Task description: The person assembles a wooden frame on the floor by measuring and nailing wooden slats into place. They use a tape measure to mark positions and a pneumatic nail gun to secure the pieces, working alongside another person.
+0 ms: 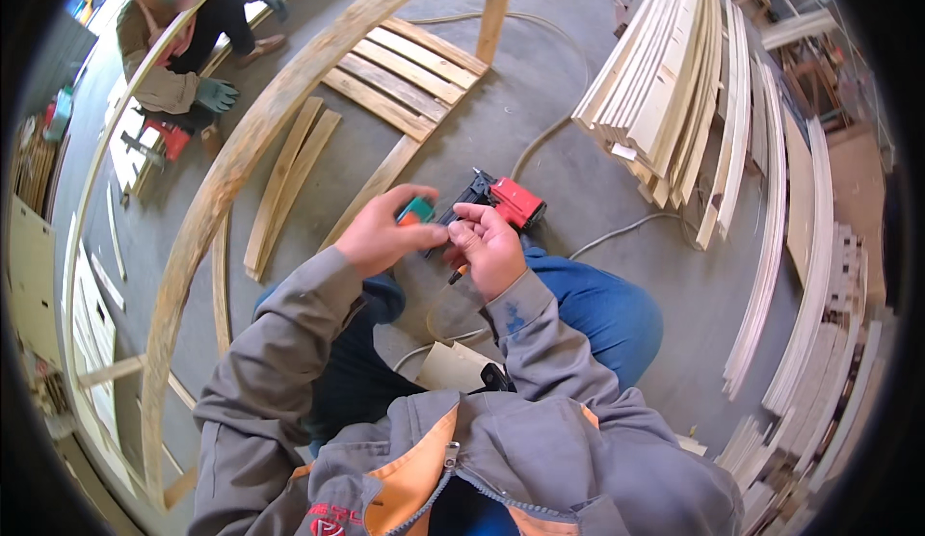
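My left hand [381, 232] is curled around a small green-and-orange object [416, 210], whose kind I cannot make out. Close beside it, my right hand [491, 252] has its thumb and fingers drawn together in a pinch; what lies between them, if anything, is too small to tell. A thin orange-and-black tip [458, 274] shows just under the right hand, and I cannot tell whether it is held. Just beyond both hands, a red-and-black nail gun [515, 203] lies on the grey floor.
A long wooden beam [217, 179] arcs across on the left, next to a slatted wooden panel [405, 73]. Stacked boards [665, 64] stand at the right. An air hose [554, 131] crosses the floor. A gloved co-worker [173, 64] crouches at upper left near another red tool [171, 139].
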{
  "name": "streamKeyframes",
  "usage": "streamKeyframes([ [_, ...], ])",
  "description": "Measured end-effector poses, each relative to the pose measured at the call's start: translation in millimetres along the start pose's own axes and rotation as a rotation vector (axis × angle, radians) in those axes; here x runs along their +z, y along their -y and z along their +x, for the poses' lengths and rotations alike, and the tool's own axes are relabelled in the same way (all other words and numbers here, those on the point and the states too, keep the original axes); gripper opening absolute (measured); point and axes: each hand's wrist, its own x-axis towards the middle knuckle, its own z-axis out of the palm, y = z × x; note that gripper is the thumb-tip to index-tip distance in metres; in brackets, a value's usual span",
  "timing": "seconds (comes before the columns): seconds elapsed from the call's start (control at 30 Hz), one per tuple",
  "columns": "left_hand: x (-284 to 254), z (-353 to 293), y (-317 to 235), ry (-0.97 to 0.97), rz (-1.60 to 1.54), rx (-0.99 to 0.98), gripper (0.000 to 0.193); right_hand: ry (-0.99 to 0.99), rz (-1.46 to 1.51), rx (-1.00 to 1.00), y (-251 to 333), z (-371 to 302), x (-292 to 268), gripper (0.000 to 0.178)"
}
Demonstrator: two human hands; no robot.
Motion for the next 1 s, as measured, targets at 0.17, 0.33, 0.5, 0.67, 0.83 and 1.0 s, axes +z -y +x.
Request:
streamKeyframes([
  [0.17,1.3,16.1,23.7,0.104,0.350,0.236,0.076,0.136,0.022,-0.044,-17.2,11.8,-0.1,0.048],
  [0.33,2.5,46.7,37.3,0.216,0.440,0.099,0.085,-0.032,-0.059,0.031,-45.7,37.9,-9.5,0.043],
  [0.5,-21.3,87.0,60.6,0.280,-0.011,-0.227,0.072,-0.025,0.163,0.118,-57.8,73.0,-25.7,0.043],
  [0.67,-32.7,131.3,78.1,0.230,-0.378,-0.417,0.050,0.081,0.252,0.218,-48.9,113.5,-41.8,0.044],
  [0.83,-48.8,169.4,110.3,0.171,-0.247,-0.369,0.040,0.121,0.201,0.233,-63.5,163.4,-41.2,0.042],
  [1.0,-49.8,192.9,165.4,0.043,-0.430,-0.380,0.038,-0.037,0.024,0.221,-99.2,206.6,-27.8,0.035],
])
